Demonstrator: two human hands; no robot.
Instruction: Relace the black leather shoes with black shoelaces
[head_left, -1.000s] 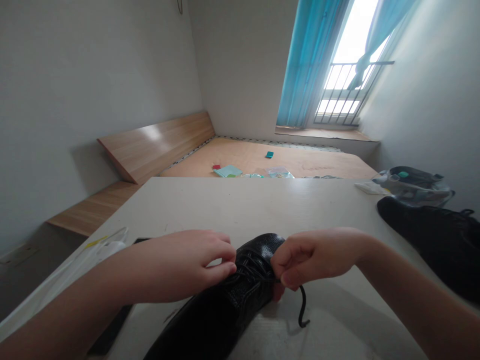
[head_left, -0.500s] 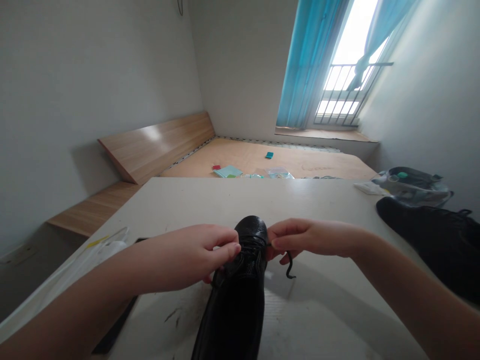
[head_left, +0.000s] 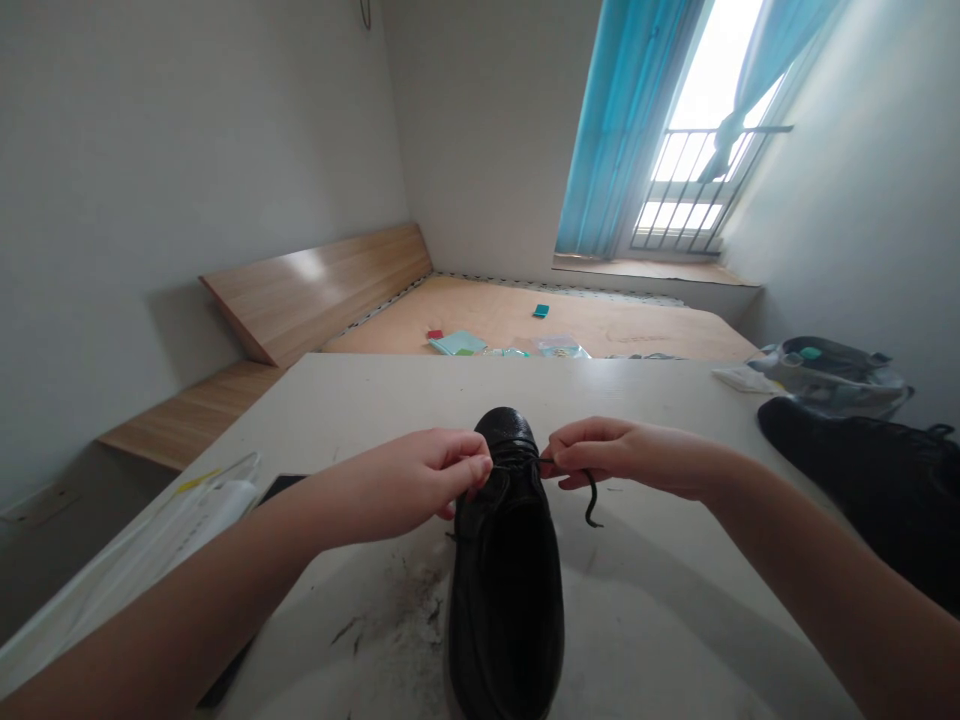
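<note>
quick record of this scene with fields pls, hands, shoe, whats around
left hand: pinching the lacing of the shoe, left hand
right hand: pinching the black lace, right hand, its free end hanging down
main item: black leather lace-up shoe, lying on the white table
nearby: second black shoe, clear plastic bag, white plastic packet
background: wooden platform, blue curtain, barred window
</note>
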